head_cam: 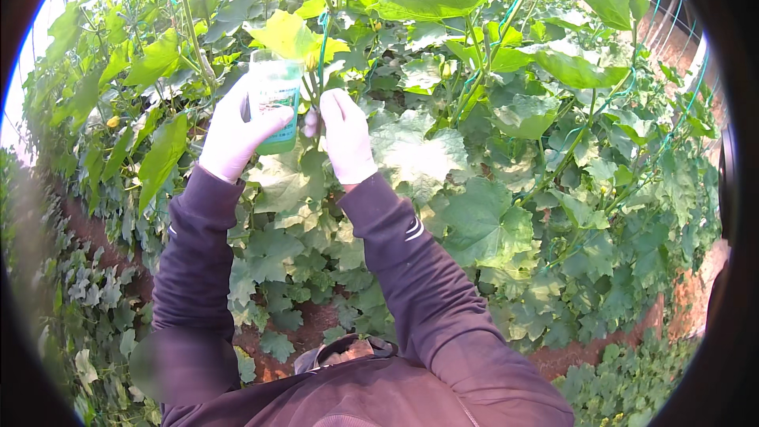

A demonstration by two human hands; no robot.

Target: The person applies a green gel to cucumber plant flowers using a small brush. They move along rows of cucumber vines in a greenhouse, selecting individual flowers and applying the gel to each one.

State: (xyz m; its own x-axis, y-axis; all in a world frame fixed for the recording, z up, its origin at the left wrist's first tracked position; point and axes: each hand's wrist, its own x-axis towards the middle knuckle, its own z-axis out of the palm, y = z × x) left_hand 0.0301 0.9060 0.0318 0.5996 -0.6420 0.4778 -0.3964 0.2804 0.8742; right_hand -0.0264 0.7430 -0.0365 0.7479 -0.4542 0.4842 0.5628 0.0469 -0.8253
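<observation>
My left hand, in a pale glove, grips a clear plastic bottle holding green liquid. The bottle is upright and bears a label with writing. Beside it, my right hand, gloved likewise, is raised with its fingers curled against a vine stem. Whether those fingers pinch anything is hidden. A small yellowish flower bud shows just above, between the bottle and the stem. Over the bottle's top hangs a bright, sunlit leaf.
Leafy climbing vines fill the space in front, tied up with green-blue twine. A second yellowish bud is to the right, and a yellow flower to the left. Broad leaves spread below my hands. Reddish soil shows underneath.
</observation>
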